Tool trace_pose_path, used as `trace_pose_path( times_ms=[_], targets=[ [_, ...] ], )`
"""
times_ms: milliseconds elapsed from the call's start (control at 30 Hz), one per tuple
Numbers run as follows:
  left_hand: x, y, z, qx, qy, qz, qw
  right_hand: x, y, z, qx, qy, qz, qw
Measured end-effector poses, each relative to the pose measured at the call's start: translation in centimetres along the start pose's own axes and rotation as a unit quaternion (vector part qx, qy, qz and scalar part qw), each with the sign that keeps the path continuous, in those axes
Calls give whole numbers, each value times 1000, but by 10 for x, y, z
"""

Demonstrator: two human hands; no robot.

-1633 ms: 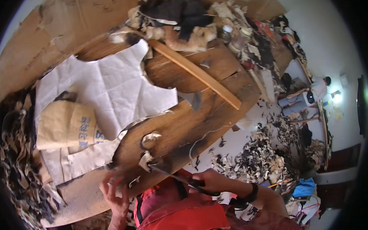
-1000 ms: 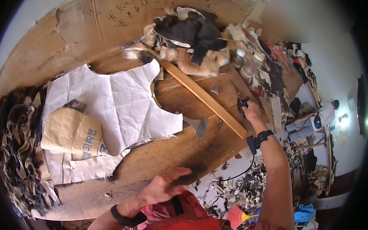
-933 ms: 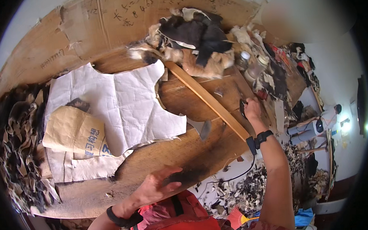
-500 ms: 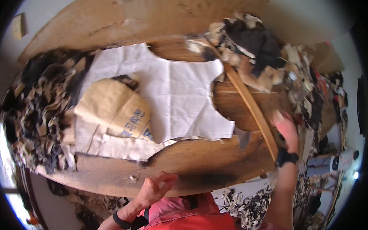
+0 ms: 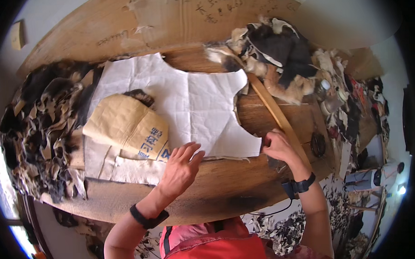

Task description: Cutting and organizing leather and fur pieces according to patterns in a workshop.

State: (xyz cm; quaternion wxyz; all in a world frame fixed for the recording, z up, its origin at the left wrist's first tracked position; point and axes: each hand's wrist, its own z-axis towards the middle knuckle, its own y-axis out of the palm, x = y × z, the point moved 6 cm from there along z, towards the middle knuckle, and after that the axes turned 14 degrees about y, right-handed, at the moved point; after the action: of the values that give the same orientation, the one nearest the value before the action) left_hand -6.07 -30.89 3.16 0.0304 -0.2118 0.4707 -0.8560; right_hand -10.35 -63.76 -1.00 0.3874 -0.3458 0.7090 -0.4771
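Note:
A large white paper pattern (image 5: 188, 102) lies flat on the wooden table (image 5: 228, 188). On its left part rests a tan paper sack (image 5: 125, 125). My left hand (image 5: 181, 167) is spread open, fingers apart, just at the pattern's lower edge beside the sack, holding nothing. My right hand (image 5: 279, 147) is curled at the pattern's lower right corner and seems to pinch that corner. A long wooden stick (image 5: 275, 111) lies slantwise right next to this hand. Both wrists wear dark bands.
A heap of dark and tan fur pieces (image 5: 278, 49) sits at the back right. More fur scraps (image 5: 38, 126) are piled along the table's left end. A cardboard sheet (image 5: 167, 16) stands behind. Clutter and small tools (image 5: 334, 107) line the right side; scraps (image 5: 284, 227) cover the floor.
My right hand has drawn back from the far right of the table to the pattern's corner. My left hand has moved up from the near table edge to the pattern's lower edge.

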Motion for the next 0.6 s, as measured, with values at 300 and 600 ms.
trace_pose_path(
  times_ms=[300,600],
  targets=[
    [-4,57,46,-54,101,17,993,-16,6,-13,54,10,-6,998],
    [-49,-5,43,173,-157,-37,972,58,-46,29,248,63,74,964]
  ],
)
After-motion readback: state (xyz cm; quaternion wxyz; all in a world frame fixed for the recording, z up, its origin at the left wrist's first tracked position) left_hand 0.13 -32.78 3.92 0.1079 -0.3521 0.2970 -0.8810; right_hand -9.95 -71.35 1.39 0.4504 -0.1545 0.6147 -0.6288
